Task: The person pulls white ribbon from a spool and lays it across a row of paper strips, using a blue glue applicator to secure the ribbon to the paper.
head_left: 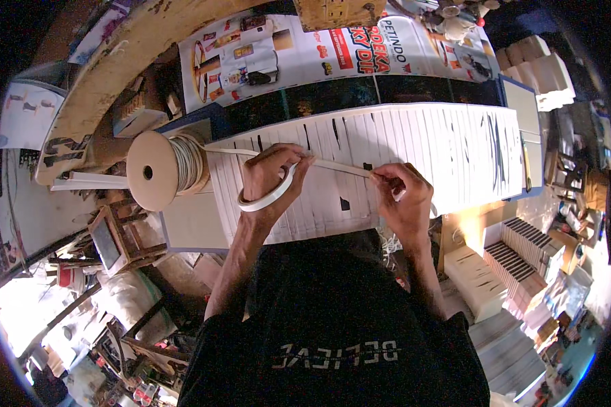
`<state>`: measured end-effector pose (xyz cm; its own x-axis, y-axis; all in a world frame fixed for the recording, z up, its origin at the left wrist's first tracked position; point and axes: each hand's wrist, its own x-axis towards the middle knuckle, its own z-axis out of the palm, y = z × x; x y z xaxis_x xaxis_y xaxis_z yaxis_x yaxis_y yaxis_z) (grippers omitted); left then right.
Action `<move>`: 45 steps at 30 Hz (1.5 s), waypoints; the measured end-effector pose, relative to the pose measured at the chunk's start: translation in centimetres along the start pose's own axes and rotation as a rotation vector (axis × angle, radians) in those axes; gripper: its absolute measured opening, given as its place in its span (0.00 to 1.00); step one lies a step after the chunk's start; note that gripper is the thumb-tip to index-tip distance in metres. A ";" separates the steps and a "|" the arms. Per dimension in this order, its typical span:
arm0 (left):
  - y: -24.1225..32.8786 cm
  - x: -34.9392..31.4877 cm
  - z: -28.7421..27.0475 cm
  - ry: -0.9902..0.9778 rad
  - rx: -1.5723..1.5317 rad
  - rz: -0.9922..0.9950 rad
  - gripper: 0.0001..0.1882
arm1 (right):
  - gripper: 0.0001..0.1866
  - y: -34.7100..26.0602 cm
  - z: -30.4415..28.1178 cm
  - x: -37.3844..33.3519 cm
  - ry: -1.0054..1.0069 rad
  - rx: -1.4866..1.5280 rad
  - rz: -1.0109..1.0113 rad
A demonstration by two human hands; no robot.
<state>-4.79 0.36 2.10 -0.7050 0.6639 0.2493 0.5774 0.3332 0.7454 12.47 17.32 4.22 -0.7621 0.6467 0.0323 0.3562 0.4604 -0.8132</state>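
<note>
Streaked white surface (414, 146), pinched strip (339, 167), spool (164, 173) left, stacked blocks (523, 251) right

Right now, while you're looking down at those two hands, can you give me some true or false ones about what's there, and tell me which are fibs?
1. A pale strip stretches between the left hand and the right hand. True.
2. A round spool sits to the left of both hands. True.
3. The spool has nothing wound on it. False: pale cord is wound around it.
4. The right hand is spread out flat. False: its fingers are pinching the strip.
5. A white ring crosses the left wrist. True.
6. The person wears bright yellow. False: the shirt is black.
</note>
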 end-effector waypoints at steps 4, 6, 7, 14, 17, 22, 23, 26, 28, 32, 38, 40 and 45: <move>0.2 -0.3 0.1 -0.002 0.023 0.051 0.05 | 0.03 -0.2 -0.1 0.1 0.024 0.038 -0.003; 0.2 -0.6 0.3 0.038 0.041 0.068 0.03 | 0.03 0.0 0.1 0.1 0.027 -0.001 -0.006; 0.4 -0.7 0.4 0.044 0.042 0.068 0.03 | 0.04 0.1 0.3 0.2 0.030 -0.037 -0.007; 0.2 -1.3 0.3 0.028 0.081 0.083 0.10 | 0.12 -2.4 6.3 2.5 0.015 -0.234 -0.264; -0.8 -2.5 0.6 0.024 0.040 0.060 0.10 | 0.12 -3.7 6.4 3.9 -0.107 -0.272 -0.221; -2.1 -3.4 0.9 0.044 0.093 0.106 0.20 | 0.31 -13.5 10.0 8.6 -0.339 -0.057 -0.799; -2.1 -3.4 1.1 0.119 0.101 0.164 0.20 | 0.40 -15.4 11.9 9.8 -0.441 -0.045 -1.015; -2.1 -3.2 1.3 -0.015 -0.047 0.169 0.17 | 0.68 -20.4 19.1 12.2 -0.742 -0.401 -1.262; -1.7 -4.0 0.9 0.016 -0.004 0.150 0.16 | 0.75 -23.9 23.6 12.7 -0.865 -0.590 -1.325; -0.8 -4.2 1.1 0.066 -0.033 0.143 0.15 | 0.78 -23.0 29.0 12.5 -0.994 -0.569 -1.327; -6.0 -9.5 6.9 -0.060 -0.137 0.180 0.22 | 0.45 -19.9 30.5 6.0 -0.021 -0.530 -1.449; -5.7 -9.5 6.4 0.013 -0.132 0.242 0.19 | 0.33 -22.4 25.9 7.7 0.012 -0.425 -1.402; 0.1 -6.6 -1.8 -0.131 -0.150 0.003 0.12 | 0.29 -20.0 11.0 13.8 -0.103 -0.327 -1.055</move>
<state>-0.76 -5.17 1.64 -0.6379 0.7498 0.1760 0.5046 0.2342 0.8310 -11.13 10.34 14.51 -0.8028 -0.2113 0.5575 -0.3843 0.8984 -0.2128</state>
